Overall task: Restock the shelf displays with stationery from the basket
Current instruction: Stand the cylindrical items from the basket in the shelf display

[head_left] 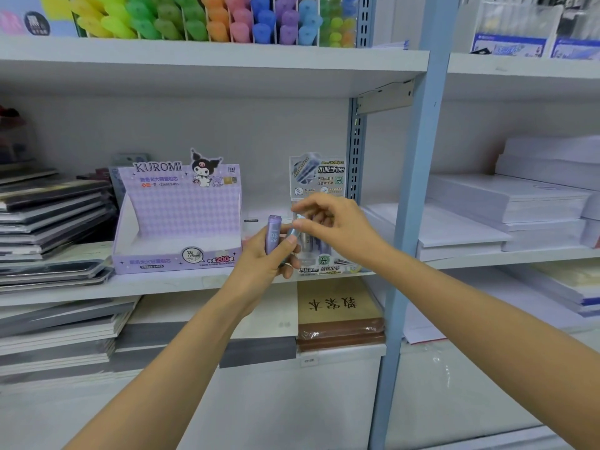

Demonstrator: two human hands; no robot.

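Note:
My left hand grips several purple pencil-lead tubes, upright, marked 0.5 2B. My right hand pinches the top of one tube in that bunch between thumb and forefinger. Both hands hover in front of the middle shelf. Left of them stands a purple Kuromi display box, its tray showing no tubes. Just behind my hands stands a small clear lead-refill display with several tubes in it, partly hidden. The basket is not in view.
Stacks of dark notebooks lie at the left of the shelf. Coloured highlighters fill the shelf above. A blue upright post splits the bays; white paper stacks lie to the right. Brown notebooks sit below.

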